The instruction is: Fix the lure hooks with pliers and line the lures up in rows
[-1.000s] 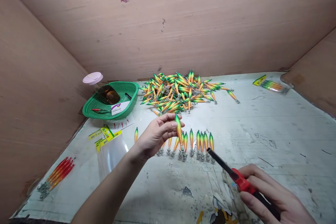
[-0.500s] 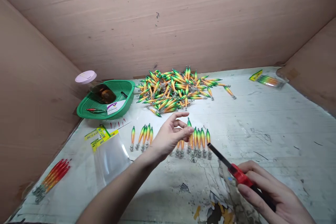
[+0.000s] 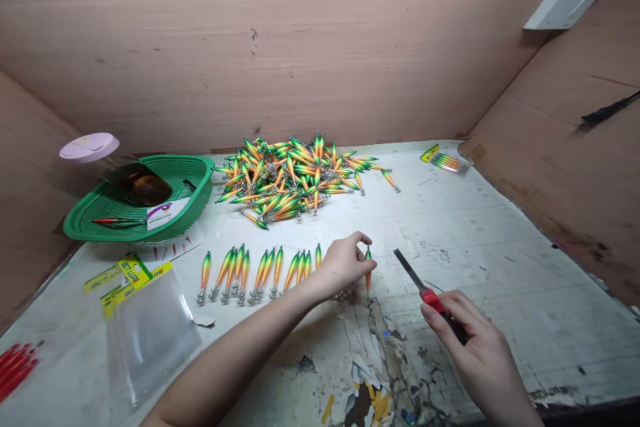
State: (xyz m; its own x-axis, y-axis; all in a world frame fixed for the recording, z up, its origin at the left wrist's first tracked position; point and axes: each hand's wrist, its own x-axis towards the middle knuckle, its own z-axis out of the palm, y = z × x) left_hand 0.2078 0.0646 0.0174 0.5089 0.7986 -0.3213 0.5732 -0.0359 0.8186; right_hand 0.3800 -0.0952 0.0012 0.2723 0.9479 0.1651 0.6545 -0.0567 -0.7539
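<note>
My left hand is closed in a pinch on the upper end of a green-and-orange squid jig, which stands upright at the right end of a row. Its thumb and forefinger hide part of the jig. Other jigs of the same kind line up to the left, and my forearm covers some of them. In my right hand is a long-nosed lighter with a red and black handle. Its dark nozzle points up and left, apart from the jigs.
Behind the row lies a big heap of jigs. A green basket with a lidded drink cup stands at left, clear packets before it. Red lures lie front left, a filled packet back right. The tabletop is peeling.
The camera has turned to the right, so the table contents sit further left. My left hand has lowered onto the jig at the row's right end. The lighter stays in my right hand.
</note>
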